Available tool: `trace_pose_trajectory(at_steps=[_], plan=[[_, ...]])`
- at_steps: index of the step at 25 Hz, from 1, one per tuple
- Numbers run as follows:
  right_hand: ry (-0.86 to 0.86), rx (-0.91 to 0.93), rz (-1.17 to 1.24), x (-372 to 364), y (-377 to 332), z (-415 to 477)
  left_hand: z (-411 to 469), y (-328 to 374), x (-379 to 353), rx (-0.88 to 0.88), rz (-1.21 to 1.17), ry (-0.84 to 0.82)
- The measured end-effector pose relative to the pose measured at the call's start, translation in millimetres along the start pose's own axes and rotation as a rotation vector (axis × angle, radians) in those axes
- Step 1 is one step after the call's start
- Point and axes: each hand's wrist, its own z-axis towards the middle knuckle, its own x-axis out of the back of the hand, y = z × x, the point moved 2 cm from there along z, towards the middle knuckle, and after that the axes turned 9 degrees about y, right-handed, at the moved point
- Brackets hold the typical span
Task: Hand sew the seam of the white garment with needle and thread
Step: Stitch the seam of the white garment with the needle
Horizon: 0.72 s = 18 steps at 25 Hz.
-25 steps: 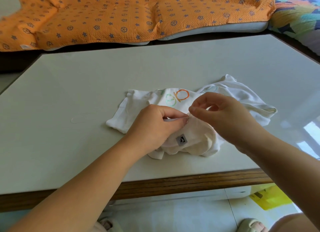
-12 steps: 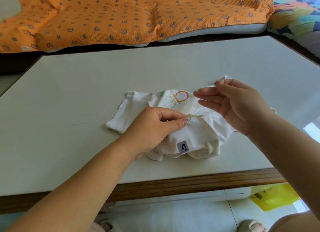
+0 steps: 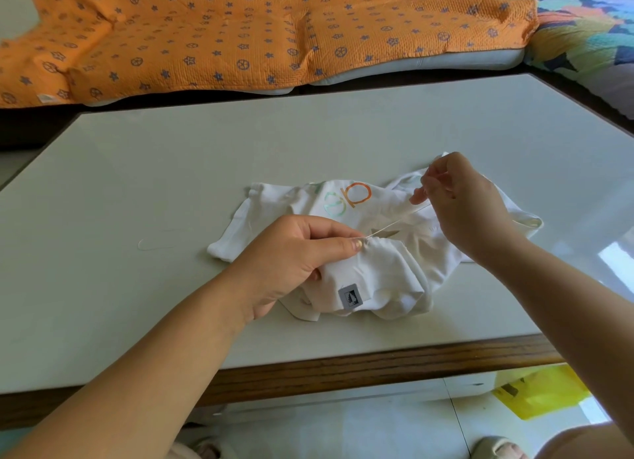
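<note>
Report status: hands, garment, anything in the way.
Left hand pinches white garment at seam. Right hand pinches thread, taut between hands. Loose thread scrap left of garment, apart.

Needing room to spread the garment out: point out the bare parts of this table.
Bare: the far strip of table between the white garment and orange blanket, and the left side, save a loose thread scrap. Crowded: the near middle, where left hand and right hand work garment and taut thread.
</note>
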Motion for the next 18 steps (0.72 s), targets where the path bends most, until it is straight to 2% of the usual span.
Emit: trace_pose_trajectory(at_steps=[3,7,10,14,18], plan=[[-0.033,0.003,0.015,5.3,-11.1,-5.1,-0.5,1.1,-0.2,0.003,0.011,0.001],[-0.153,0.059,0.169,16.7,-47.1,-35.7,0.1,1.5,2.2,-0.006,0.021,0.014],[-0.127,0.138,0.106,20.1,-64.5,-59.0,0.0,1.2,1.8,-0.026,0.048,0.031],[-0.289,0.018,0.102,15.2,-64.6,-66.2,-0.1,0.4,1.1,-0.056,0.101,0.020],[-0.388,-0.130,0.253,17.0,-59.5,-61.8,0.4,1.3,7.1,-0.069,0.093,0.031]])
